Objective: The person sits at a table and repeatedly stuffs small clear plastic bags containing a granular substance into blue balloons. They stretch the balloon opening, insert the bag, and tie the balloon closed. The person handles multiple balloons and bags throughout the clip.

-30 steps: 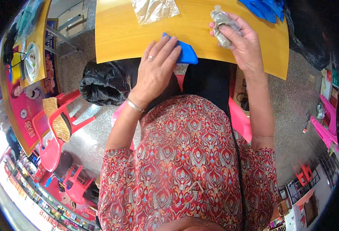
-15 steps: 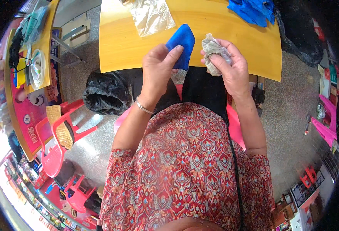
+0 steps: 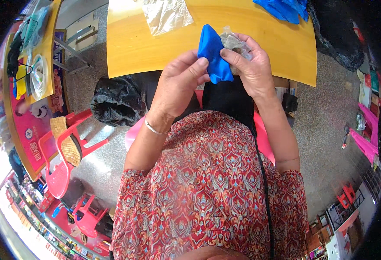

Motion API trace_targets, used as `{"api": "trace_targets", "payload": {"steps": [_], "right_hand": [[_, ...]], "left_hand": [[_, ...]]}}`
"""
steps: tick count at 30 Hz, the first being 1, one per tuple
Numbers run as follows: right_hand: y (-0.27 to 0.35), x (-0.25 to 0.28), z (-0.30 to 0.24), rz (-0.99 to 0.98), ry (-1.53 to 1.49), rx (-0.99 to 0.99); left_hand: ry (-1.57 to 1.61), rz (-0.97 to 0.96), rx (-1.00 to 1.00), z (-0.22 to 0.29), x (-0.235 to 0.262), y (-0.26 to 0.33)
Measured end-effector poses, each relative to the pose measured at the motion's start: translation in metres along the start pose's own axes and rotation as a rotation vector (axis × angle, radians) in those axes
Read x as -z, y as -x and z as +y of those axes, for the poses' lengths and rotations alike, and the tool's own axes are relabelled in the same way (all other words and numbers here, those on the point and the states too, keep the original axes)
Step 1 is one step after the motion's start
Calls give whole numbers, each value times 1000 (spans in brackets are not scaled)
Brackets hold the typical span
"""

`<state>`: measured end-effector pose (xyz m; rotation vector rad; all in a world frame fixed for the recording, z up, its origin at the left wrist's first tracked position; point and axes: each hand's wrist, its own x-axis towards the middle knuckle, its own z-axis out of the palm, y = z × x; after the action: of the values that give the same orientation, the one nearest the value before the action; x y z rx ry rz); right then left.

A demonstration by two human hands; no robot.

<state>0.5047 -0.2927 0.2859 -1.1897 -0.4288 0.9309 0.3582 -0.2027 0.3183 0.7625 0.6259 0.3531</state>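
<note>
Upper centre: we see the yellow table edge just beyond our hands; bare tabletop lies left.
Hands: our left hand and right hand both pinch the blue cloth; the right also clutches crumpled plastic.
Cloth: bright blue, folded, held upright above our lap.

Two hands, one blue cloth, one crumpled clear bag, two red plastic chairs.
</note>
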Motion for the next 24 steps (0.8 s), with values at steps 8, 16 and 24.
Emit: {"api": "trace_targets", "payload": {"steps": [8, 16, 24], "right_hand": [[2, 5, 3, -4, -194, -57], [4, 4, 2, 38, -255, -42], [0, 9, 6, 94, 100, 31]], "left_hand": [[47, 66, -59, -7, 9, -2], [-165, 158, -183, -13, 8, -3], [93, -2, -22, -4, 5, -2]]}}
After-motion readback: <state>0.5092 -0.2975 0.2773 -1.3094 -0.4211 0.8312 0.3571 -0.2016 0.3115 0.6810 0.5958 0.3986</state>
